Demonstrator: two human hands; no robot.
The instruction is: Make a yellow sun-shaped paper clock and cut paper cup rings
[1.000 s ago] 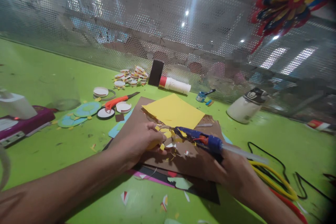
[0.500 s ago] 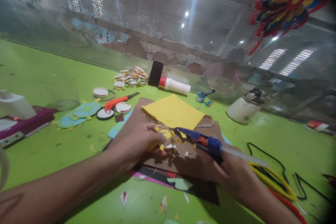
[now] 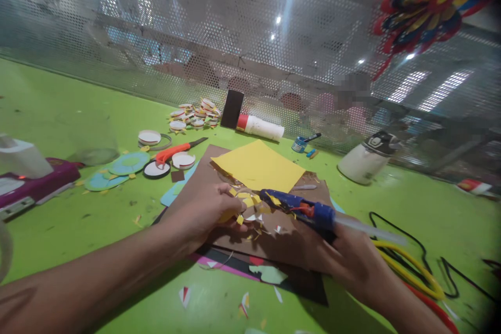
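My left hand (image 3: 201, 209) is closed around a small round paper piece (image 3: 246, 207) with yellow scraps, pinning it on a brown cardboard sheet (image 3: 270, 240). My right hand (image 3: 348, 258) grips a blue glue gun (image 3: 303, 209) with an orange trigger. Its nozzel points left and touches the paper piece. A clear glue stick pokes out of its back end. A yellow paper sheet (image 3: 258, 165) lies on the cardboard just behind the hands.
Orange scissors (image 3: 176, 150), paper discs (image 3: 117, 169) and round rings (image 3: 193, 115) lie at the left. A white glue tube (image 3: 260, 127) and a white jug (image 3: 368, 159) stand farther back. Cables (image 3: 410, 261) coil at right. A purple device (image 3: 35, 182) sits at far left. Perforated metal mesh (image 3: 235, 36) walls the green table (image 3: 58, 115).
The glue gun has shifted slightly rightward and my right hand has turned a little. My left hand stays on the paper piece.
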